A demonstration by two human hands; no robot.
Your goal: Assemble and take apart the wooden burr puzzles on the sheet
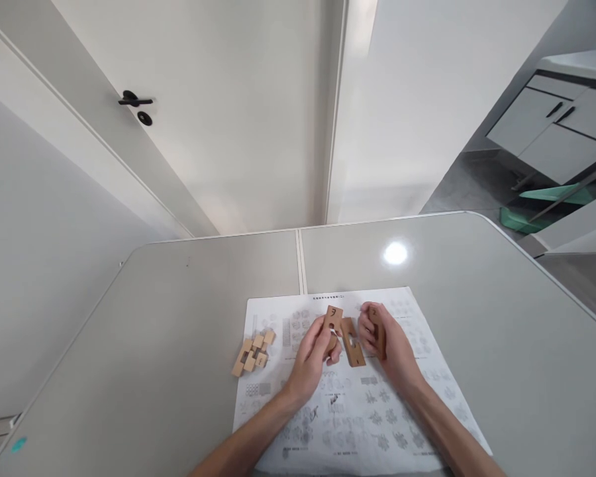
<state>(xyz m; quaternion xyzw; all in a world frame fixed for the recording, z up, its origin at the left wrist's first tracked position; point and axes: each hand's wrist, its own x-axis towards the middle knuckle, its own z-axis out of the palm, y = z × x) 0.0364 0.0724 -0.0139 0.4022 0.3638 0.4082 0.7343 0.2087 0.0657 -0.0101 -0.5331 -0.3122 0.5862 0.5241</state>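
Note:
My left hand (314, 351) grips a flat brown wooden puzzle piece (334, 313) with a 3 written on it and a notch in its edge. In my right hand (390, 338) is another wooden puzzle piece (374, 313), marked 2 and tilted, its lower part partly behind my fingers. Between the two hands a third notched piece (356, 355), marked 1, lies on the printed sheet (347, 411). Left of my left hand rests a cluster of lighter wooden pieces (248, 354) with square raised ends; one bears a small mark I cannot read.
The sheet, printed with rows of small diagrams, lies on a grey table (179, 344) with a seam (300, 262) down its far half. Beyond the far edge stands a white door with a black handle (135, 101). White cabinets (551, 126) are at the far right.

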